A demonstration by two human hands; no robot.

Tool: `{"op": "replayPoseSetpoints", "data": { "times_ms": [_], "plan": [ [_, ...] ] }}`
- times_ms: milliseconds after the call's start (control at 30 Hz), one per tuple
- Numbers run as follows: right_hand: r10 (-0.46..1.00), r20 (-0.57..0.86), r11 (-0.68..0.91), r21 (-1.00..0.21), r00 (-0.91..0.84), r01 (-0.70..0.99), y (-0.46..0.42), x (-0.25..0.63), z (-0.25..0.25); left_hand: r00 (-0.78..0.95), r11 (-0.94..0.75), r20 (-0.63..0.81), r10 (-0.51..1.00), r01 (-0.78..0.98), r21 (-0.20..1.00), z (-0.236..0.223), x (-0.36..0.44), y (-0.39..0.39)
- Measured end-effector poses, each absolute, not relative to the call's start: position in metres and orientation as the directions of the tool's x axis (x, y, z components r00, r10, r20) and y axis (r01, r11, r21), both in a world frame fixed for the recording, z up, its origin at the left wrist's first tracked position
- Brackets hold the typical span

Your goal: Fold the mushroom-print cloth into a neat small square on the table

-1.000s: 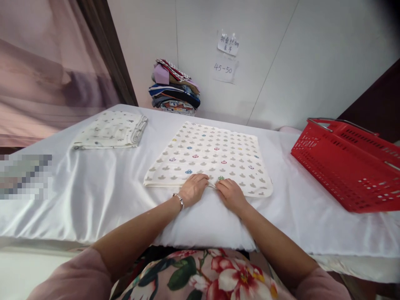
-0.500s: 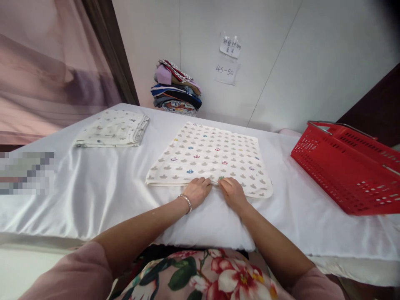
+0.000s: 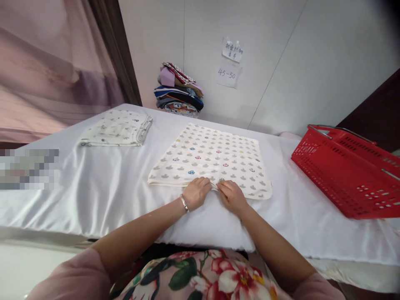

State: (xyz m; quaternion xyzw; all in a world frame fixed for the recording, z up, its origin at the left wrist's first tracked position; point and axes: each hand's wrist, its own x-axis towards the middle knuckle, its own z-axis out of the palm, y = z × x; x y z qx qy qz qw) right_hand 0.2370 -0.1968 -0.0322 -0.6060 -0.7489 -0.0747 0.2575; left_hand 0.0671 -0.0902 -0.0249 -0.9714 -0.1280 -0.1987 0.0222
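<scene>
Pinching the near edge of the patterned cloth (image 3: 215, 156), the left hand (image 3: 197, 193) and the right hand (image 3: 232, 197) sit just beside each other, fingers curled over the fabric. The cloth lies folded flat on the white-covered table (image 3: 109, 196), between a second folded cloth (image 3: 115, 128) on the left and a red basket (image 3: 340, 171) on the right. A bracelet (image 3: 184, 203) circles the left wrist.
</scene>
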Motion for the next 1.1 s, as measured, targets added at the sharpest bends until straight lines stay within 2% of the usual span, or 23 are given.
{"op": "replayPoseSetpoints", "data": {
  "times_ms": [133,367,533,700,933,1100],
  "plan": [
    [0.885,0.442,0.245,-0.177,-0.145,0.953,-0.198,0.232,-0.028,0.882,-0.969,0.406,0.241,0.239,0.056,-0.026,0.066,-0.090],
    [0.879,0.462,0.212,-0.157,-0.118,0.965,-0.196,0.234,-0.034,0.885,-0.965,0.391,0.254,0.261,0.038,-0.024,0.067,-0.092],
    [0.870,0.481,0.215,-0.176,-0.107,0.960,-0.195,0.235,-0.036,0.851,-0.959,0.449,0.272,0.280,0.050,-0.019,0.064,-0.091],
    [0.871,0.481,0.208,-0.172,-0.102,0.963,-0.196,0.235,-0.034,0.889,-0.957,0.363,0.280,0.289,0.030,-0.022,0.068,-0.087],
    [0.885,0.453,0.194,-0.144,-0.109,0.970,-0.196,0.232,-0.032,0.930,-0.965,0.298,0.215,0.249,-0.082,-0.026,0.077,-0.083],
    [0.918,0.388,0.115,-0.077,-0.076,0.990,-0.208,0.241,-0.029,0.922,-0.971,0.320,0.218,0.237,-0.023,-0.024,0.075,-0.077]
  ]
}}
